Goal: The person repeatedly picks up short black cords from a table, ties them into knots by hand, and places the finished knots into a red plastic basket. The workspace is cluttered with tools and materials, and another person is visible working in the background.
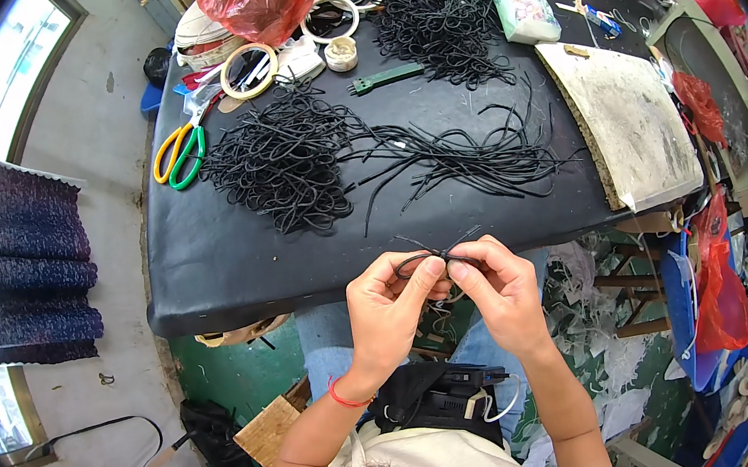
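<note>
Just off the table's near edge, a thin black cord (407, 267) is looped and crossed between my fingertips, its two loose ends sticking up. My left hand (391, 303) pinches it with thumb and forefinger, and my right hand (502, 291) pinches it close alongside, the thumbs almost touching. Whether the crossing is a finished knot I cannot tell. Beyond my hands lie a bundle of straighter black cords (463, 163), a heap of tangled black cords (282, 156) on the left and another heap of looped black cords (438, 28) farther back.
Scissors (181, 156) with yellow and green handles rest at the table's left edge. A green tool (386, 79), tape rolls (248, 71) and a red plastic bag (260, 2) lie at the back. A worn pale board (624, 117) covers the right side of the black table (212, 270).
</note>
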`<state>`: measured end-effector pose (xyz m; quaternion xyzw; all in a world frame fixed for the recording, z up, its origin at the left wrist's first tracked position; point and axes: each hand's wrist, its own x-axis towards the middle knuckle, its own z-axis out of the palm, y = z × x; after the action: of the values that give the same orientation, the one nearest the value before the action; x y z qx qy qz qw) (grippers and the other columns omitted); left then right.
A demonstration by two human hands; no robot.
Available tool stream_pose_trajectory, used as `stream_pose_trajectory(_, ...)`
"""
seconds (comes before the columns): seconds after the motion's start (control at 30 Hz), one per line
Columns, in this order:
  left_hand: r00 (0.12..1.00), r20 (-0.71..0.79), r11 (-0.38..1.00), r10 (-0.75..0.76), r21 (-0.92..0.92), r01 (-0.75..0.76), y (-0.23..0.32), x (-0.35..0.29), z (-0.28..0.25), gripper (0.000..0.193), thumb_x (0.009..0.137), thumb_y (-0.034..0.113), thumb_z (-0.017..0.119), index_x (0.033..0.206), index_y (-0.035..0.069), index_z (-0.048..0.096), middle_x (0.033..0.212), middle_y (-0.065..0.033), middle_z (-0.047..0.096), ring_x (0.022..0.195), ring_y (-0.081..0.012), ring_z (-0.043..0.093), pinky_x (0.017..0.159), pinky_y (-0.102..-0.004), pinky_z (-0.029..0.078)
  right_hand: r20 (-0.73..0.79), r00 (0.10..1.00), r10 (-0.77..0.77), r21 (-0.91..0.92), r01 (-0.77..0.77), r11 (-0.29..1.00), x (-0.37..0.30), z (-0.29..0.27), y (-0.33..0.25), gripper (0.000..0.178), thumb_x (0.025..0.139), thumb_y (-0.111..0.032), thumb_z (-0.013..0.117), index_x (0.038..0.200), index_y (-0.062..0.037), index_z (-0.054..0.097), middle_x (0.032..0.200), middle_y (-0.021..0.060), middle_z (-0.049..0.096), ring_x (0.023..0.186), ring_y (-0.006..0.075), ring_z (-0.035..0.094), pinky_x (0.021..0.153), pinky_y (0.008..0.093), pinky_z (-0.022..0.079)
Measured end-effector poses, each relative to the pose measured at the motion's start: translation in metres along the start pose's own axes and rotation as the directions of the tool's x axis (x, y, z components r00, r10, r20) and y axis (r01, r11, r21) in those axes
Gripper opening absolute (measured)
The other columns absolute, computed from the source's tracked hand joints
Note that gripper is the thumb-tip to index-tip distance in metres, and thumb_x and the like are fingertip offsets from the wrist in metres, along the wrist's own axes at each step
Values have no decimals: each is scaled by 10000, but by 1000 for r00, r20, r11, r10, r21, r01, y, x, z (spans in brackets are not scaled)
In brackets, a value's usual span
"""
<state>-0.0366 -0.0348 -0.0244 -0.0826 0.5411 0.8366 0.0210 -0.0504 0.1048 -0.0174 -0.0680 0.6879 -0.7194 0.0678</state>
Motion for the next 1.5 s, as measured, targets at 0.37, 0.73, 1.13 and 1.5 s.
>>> stream_pose_trajectory(0.37, 994, 6, 981, -110, -161, 109, -1, 3, -1, 121, 861, 83, 608, 916, -22, 592, 848, -111, 649, 720, -149, 645, 675, -252, 540, 89, 963, 254, 209, -268, 941, 10, -11, -2, 231, 932, -202, 510, 989, 2, 603, 814, -10, 565, 693, 46, 483, 623, 183, 395)
stream_pose_trajectory(0.73, 974, 110, 980, -196, -25, 200, 8, 8, -7, 238, 904, 173, 556, 1014, -35, 595, 847, -106, 644, 724, -140, 640, 679, -250, 535, -44, 968, 245, 240, -228, 944, 14, 0, 3, 161, 916, -183, 540, 857, -45, 596, 727, -39, 543, 600, 14, 410, 523, 158, 324)
stream_pose_trajectory(1.13, 869, -9, 564, 495, 764, -313, 41, 43, -28, 123, 800, 122, 661, 790, 1, 642, 704, -62, 606, 700, -176, 556, 660, -281, 442, -118, 960, -254, -482, 169, 860, 52, -9, 16, 73, 829, -91, 614, 830, -18, 611, 718, 45, 540, 618, 126, 494, 563, 263, 403)
stream_pose_trajectory(1.5, 510, 272, 56, 816, 841, -538, 64, 75, -39, 159, 737, 55, 672, 886, 37, 619, 924, -110, 603, 922, -280, 550, 838, -372, 416, 112, 723, -681, -894, 372, 248, 119, -14, 31, 106, 772, -93, 625, 875, -81, 605, 849, 18, 569, 832, 211, 528, 714, 325, 364)
